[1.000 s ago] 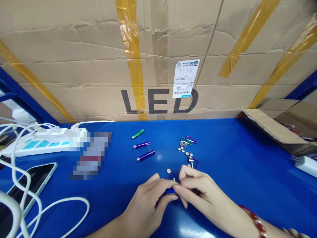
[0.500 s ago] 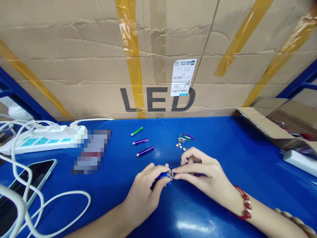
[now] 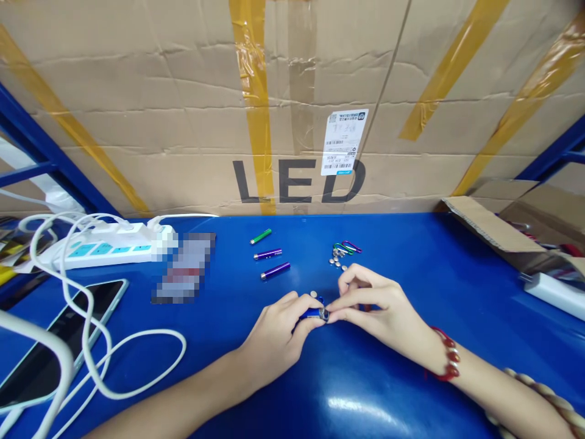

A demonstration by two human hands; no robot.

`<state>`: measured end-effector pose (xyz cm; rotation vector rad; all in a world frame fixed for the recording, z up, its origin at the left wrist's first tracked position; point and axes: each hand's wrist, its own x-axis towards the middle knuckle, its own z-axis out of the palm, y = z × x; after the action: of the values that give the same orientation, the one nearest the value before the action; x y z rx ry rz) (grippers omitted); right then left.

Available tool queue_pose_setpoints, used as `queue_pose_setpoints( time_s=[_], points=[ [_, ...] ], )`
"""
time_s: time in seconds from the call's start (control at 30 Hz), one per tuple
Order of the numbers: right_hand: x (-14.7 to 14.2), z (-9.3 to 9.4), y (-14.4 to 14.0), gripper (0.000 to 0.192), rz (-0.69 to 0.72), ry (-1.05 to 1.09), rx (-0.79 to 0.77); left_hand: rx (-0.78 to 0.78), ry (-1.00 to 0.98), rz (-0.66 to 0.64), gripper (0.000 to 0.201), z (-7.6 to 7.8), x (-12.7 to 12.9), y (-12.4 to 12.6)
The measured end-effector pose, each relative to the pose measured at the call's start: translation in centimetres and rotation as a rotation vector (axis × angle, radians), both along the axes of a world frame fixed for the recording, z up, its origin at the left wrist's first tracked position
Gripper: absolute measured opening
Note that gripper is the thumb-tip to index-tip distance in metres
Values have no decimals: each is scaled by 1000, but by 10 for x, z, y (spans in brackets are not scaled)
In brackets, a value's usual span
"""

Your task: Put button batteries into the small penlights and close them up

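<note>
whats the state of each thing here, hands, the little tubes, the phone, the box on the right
left hand: shut on blue tube
right hand: fingertips pinched at the blue tube's metal end
blue tube: held just above the table
green tube: lying loose
two purple tubes: lying loose
phone: screen dark
cardboard box: flap open

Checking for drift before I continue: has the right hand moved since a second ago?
Yes. The right hand, pinching the blue tube, has shifted away from the person; its knuckles now nearly reach the button cells.
</note>
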<state>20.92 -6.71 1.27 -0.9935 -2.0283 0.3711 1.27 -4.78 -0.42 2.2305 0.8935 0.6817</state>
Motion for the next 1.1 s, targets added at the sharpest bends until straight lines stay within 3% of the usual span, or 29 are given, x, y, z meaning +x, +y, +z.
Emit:
queue_pose_setpoints(
  time_s=[0.27, 0.47, 0.8, 0.97, 1.1],
  points=[
    [-2, 0, -2, 8, -17, 53, -182, 31, -58, -47, 8, -1, 0, -1],
    [-4, 1, -3, 11, -40, 91, -292, 148, -95, -62, 7, -5, 0, 1],
    [-9, 6, -4, 26, 44, 280, -708, 336, -211, -64, 7, -7, 1, 0],
    [-7, 5, 0, 31, 58, 276, -831, 265, -150, -17, 11, -6, 0, -1],
    [-5, 4, 1, 31, 54, 265, -833, 225, -100, 5, 16, -6, 1, -2]
  ],
)
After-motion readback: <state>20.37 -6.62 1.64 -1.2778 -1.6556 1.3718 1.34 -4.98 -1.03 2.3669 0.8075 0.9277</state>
